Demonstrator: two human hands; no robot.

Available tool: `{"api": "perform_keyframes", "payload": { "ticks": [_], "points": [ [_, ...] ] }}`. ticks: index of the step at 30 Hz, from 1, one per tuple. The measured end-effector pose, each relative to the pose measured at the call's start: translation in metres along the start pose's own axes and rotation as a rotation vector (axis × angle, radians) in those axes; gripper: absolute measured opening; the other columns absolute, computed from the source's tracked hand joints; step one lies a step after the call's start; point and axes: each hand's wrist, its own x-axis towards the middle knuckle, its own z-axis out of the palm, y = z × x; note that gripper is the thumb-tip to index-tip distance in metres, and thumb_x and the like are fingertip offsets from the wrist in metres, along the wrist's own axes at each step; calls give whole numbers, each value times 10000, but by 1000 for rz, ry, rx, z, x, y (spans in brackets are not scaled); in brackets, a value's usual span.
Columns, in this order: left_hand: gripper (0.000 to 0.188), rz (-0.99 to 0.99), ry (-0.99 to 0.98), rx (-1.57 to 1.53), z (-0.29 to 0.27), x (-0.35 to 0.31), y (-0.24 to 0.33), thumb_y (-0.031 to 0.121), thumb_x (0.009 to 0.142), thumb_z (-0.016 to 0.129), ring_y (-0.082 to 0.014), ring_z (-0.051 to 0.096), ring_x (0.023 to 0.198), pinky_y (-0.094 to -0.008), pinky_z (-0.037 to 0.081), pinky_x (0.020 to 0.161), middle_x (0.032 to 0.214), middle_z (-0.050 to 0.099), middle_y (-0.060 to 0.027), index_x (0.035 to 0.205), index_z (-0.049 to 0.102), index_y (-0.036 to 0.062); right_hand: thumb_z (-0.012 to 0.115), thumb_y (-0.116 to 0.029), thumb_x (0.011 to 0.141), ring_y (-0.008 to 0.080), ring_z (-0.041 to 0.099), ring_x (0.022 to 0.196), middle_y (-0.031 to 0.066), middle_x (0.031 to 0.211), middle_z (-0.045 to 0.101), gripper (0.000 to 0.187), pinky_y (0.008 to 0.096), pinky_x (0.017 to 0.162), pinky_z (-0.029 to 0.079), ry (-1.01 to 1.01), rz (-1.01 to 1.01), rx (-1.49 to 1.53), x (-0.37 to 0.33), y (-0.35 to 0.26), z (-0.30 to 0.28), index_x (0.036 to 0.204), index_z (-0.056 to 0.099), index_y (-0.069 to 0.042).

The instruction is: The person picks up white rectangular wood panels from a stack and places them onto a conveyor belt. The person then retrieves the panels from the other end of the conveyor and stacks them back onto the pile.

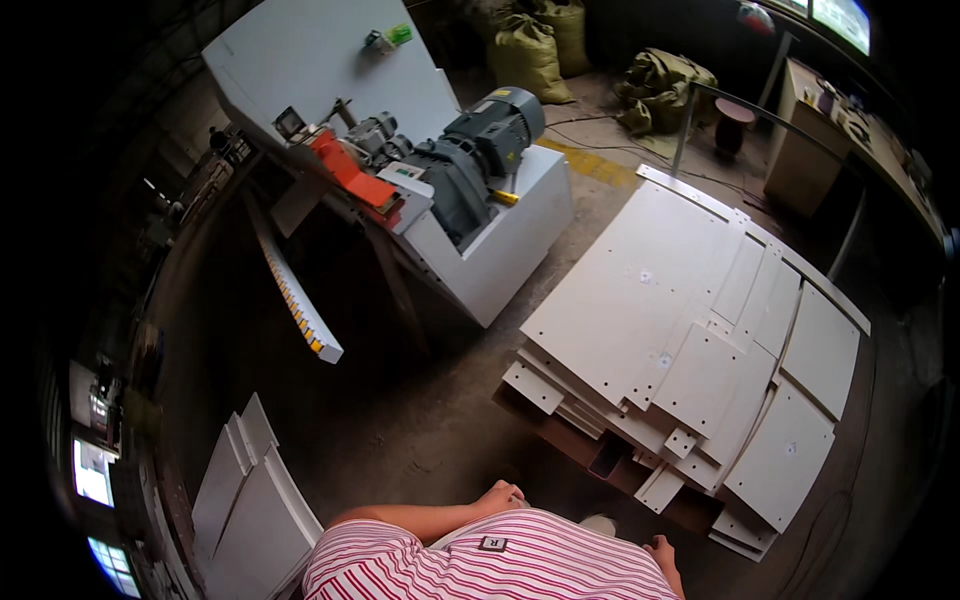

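My left hand [500,497] is in front of my striped shirt, its fingers curled in and no object showing in them. My right hand [663,553] hangs at my right side, partly hidden by the shirt. Its visible fingers are slightly apart and seem to hold nothing. Ahead to the right lies a stack of white flat panels [610,290], many with small drilled holes. The panels differ in size and overlap unevenly. My right hand is nearest to this stack but apart from it.
A machine with a grey motor [497,125] and orange guard [350,172] stands ahead left. From it a long rail [300,305] with yellow marks juts toward me. More white panels [245,510] lean at lower left. Sacks [527,57], a stool [735,125] and a desk [800,145] are behind.
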Motion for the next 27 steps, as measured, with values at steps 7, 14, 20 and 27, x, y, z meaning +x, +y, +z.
{"api": "perform_keyframes", "payload": {
  "ticks": [7,14,20,27],
  "points": [
    [288,-186,247,-530,-85,-74,-129,264,809,573,-143,575,794,-281,467,718,878,609,-72,968,578,24,659,-255,699,306,591,938,177,938,630,341,357,819,464,-26,-184,-221,44,-142,53,935,624,-11],
    [270,-226,378,-1069,-120,-125,-181,200,866,523,-119,564,782,-242,483,708,910,586,-88,1047,500,1,647,-255,704,294,607,868,159,899,635,304,357,750,477,-52,-558,-179,103,-341,99,919,621,-42],
    [236,-219,417,-1271,-136,-119,-186,176,896,481,-132,575,811,-254,484,710,948,596,-108,1063,484,8,616,-312,725,296,605,851,138,906,636,314,371,746,477,-207,-657,-313,85,-458,123,924,621,-69],
    [244,-54,553,-1265,-233,-75,-149,265,918,442,-138,596,813,-256,469,693,957,616,-90,1043,495,62,569,-345,732,344,593,834,172,878,625,311,409,727,477,-315,-783,-686,126,-457,116,865,628,-70]
  ]
}}
